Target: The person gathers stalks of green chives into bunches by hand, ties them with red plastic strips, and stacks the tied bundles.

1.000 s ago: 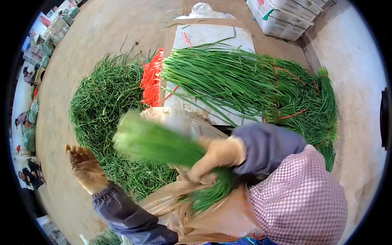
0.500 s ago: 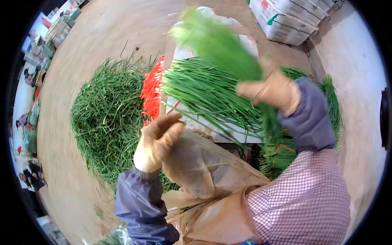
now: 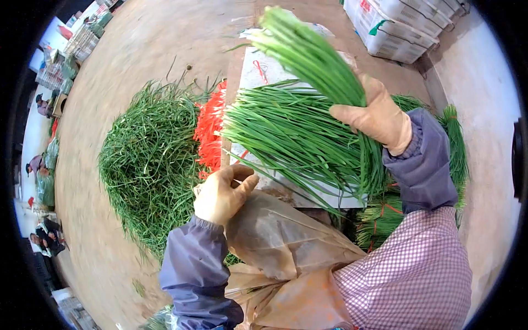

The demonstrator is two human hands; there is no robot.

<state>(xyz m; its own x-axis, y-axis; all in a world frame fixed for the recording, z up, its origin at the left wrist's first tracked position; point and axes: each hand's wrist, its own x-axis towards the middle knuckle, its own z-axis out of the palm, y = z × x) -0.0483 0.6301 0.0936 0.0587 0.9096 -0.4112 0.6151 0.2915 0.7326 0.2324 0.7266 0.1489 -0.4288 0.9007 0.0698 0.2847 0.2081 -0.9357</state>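
Observation:
My right hand (image 3: 379, 115), in a tan glove, is closed around a bunch of garlic chives (image 3: 313, 58). Their pale cut ends point up and left, and the green leaf tips hang below the fist. Under this bunch a thick layer of loose chives (image 3: 297, 129) lies across a white board (image 3: 258, 66). My left hand (image 3: 225, 192), also gloved, hovers over my apron-covered knee, just below a bundle of red ties (image 3: 212, 132). Its fingers are loosely curled with the thumb a little apart, and I see nothing held in it.
Left of the board is a large heap of tangled green leaves (image 3: 148, 165). Tied chive bunches (image 3: 379, 223) stand beside my right leg, and another bunch (image 3: 454, 137) is near the wall. White plastic crates (image 3: 396, 33) are stacked at the upper right. People sit along the far left.
The chive bunch in my right hand has slowed from a blur to a clear view, slightly farther right. My left hand sits a bit lower and right in view, its fingers more curled.

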